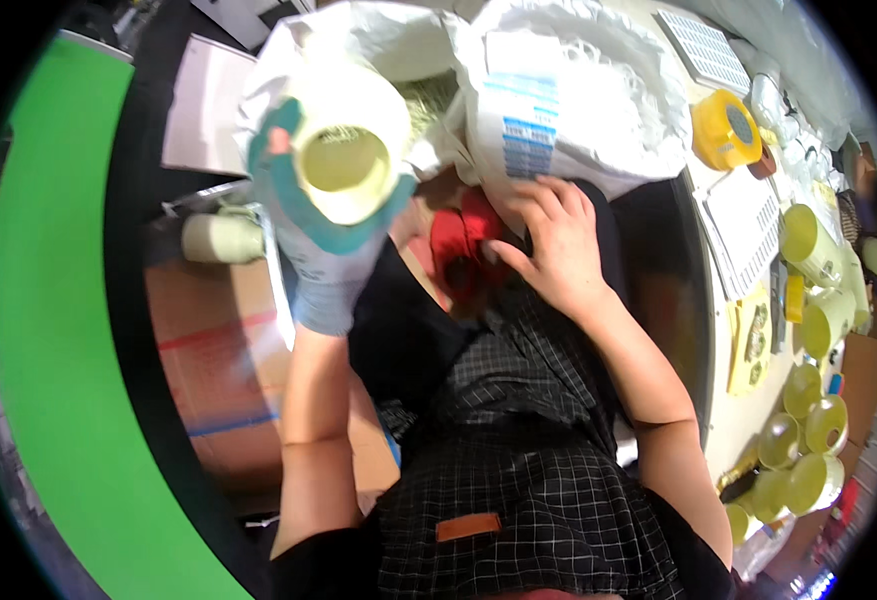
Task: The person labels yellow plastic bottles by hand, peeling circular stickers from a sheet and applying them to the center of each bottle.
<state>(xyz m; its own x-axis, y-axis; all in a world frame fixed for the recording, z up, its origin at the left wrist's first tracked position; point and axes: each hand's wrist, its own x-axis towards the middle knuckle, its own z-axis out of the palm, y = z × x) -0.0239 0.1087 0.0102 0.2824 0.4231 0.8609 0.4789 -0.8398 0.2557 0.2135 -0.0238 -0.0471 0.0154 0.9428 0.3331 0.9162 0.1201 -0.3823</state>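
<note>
My left hand point(323, 235), in a grey and teal work glove, is wrapped around a pale yellow plastic cylinder point(358, 105). The cylinder's round open end faces me, and it is held over a white sack point(288, 45) with stringy yellowish pieces inside. My bare right hand point(561, 245) has its fingers spread and holds nothing. Its fingertips are close to the front of a second white sack point(523, 110), which has blue print and is filled with white plastic rings or loops. Whether they touch the sack I cannot tell.
On the left stand a cardboard box point(218, 375), a pale cylinder point(223, 238) and a green surface point(58, 330). The right-hand table point(723, 400) carries a yellow tape roll point(726, 130), printed sheets point(743, 230) and several yellow cylinders point(826, 325). Red shoes point(463, 240) show below.
</note>
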